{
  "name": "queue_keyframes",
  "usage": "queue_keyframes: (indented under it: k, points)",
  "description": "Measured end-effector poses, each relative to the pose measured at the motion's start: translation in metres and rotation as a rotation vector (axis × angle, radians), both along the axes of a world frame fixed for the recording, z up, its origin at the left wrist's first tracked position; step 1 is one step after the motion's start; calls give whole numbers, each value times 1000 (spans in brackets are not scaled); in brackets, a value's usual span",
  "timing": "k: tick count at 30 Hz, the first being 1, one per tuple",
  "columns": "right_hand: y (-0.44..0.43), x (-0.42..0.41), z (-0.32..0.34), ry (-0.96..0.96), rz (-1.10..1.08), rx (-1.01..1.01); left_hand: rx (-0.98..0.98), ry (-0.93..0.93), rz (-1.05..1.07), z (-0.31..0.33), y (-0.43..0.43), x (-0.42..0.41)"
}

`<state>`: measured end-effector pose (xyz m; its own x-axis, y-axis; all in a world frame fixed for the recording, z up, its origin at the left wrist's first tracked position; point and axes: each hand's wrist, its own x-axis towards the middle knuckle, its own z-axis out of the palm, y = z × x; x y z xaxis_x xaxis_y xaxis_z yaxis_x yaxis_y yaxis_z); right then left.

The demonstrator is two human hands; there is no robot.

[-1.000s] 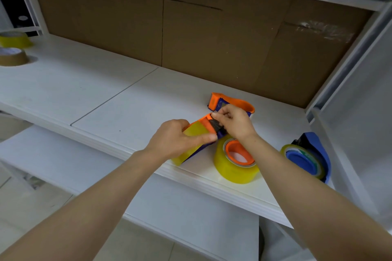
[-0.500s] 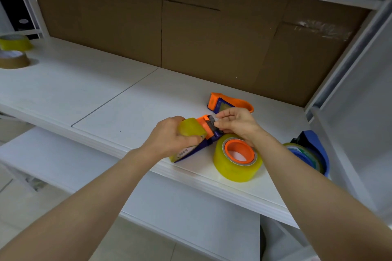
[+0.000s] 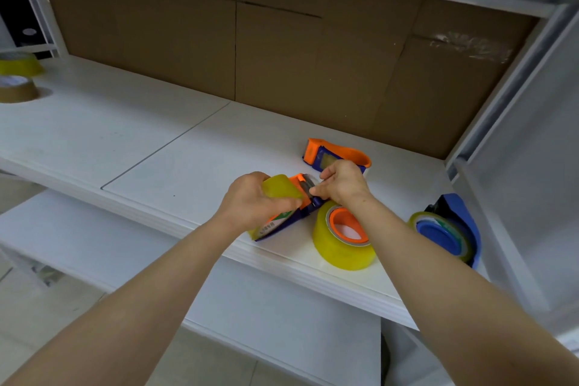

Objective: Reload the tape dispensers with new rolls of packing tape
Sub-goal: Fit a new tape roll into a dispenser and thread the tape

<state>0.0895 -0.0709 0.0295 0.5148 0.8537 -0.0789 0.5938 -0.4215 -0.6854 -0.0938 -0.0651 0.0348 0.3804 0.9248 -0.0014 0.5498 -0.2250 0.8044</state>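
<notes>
Threading looks like the step in hand: the left hand (image 3: 257,202) is wrapped around the orange-and-blue tape dispenser (image 3: 283,216) and its yellow roll (image 3: 279,186), holding it tilted at the front edge of the white shelf (image 3: 175,147), while the right hand (image 3: 341,180) has its fingertips pressed together at the dispenser's cutter end, apparently pinching the free end of the tape, though the strip itself is too thin and clear to make out. Compared with a second ago, the dispenser has been rolled in the left hand so that the yellow roll now faces up and a printed label shows below the palm; the right hand has slid a little further over the blade end. That suggests the roll is already seated and only the tape lead remains to be drawn past the blade. Just beside the right wrist lies a loose yellow roll with an orange core (image 3: 344,236), unmoved; a second orange dispenser (image 3: 335,155) lies behind the hands near the cardboard backing (image 3: 282,50), and a blue dispenser (image 3: 451,232) carrying a roll stands well to the right. Two more rolls (image 3: 18,78) sit at the far left, as before. The view has also drifted slightly, nothing more.
</notes>
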Motion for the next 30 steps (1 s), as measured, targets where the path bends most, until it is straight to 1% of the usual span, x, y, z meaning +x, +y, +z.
queue_keyframes:
  k: [3,7,10,13,15,18,21,25,30]
  points:
    - [0,1,11,169,-1,-56,-106,-76,13,1,3,-3]
    - [4,0,21,180,42,-184,-204,-165,25,2,5,-7]
    - [7,3,24,252,41,-260,-290,-284,30,2,4,-11]
    - [9,8,25,292,21,-304,-341,-354,48,1,4,-11]
    - [10,7,27,258,38,-355,-357,-363,70,2,3,-9]
    - [14,4,31,122,77,-467,-390,-356,108,5,4,-4]
    - [16,1,31,43,96,-556,-432,-299,116,12,10,2]
    - [18,2,24,14,76,-493,-463,-219,109,15,15,6]
    - [18,2,22,-14,78,-474,-492,-217,90,15,17,5]
